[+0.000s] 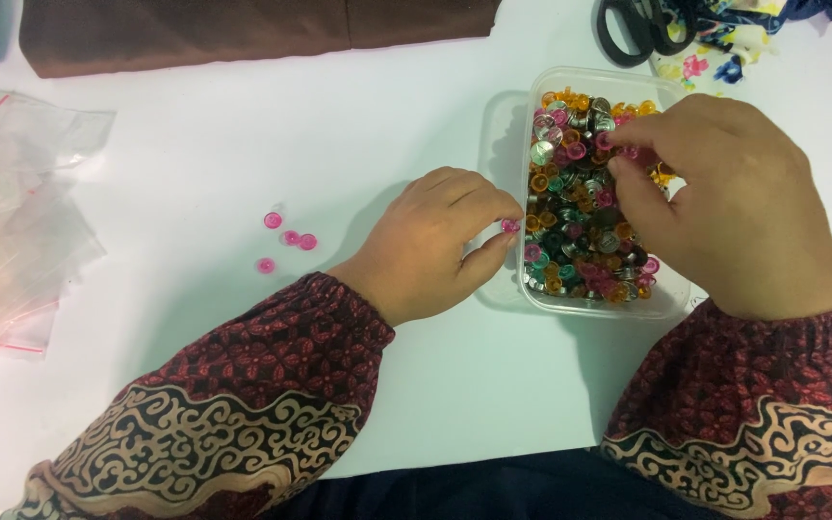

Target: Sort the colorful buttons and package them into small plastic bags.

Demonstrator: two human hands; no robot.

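buttons [585,197] in tub [671,300], bags [12,231] far left

I have one camera only, and it sits on the person's head. It looks almost straight down at the white table [243,154], from close up. The near edge of my picture shows both patterned sleeves [243,404], so the camera sits just above the arms. The left hand [435,241] is in the middle and the right hand [734,202] is on the right side. The far edge reaches a brown cloth [185,34] and black scissors [642,27]. No other view shares this scene.
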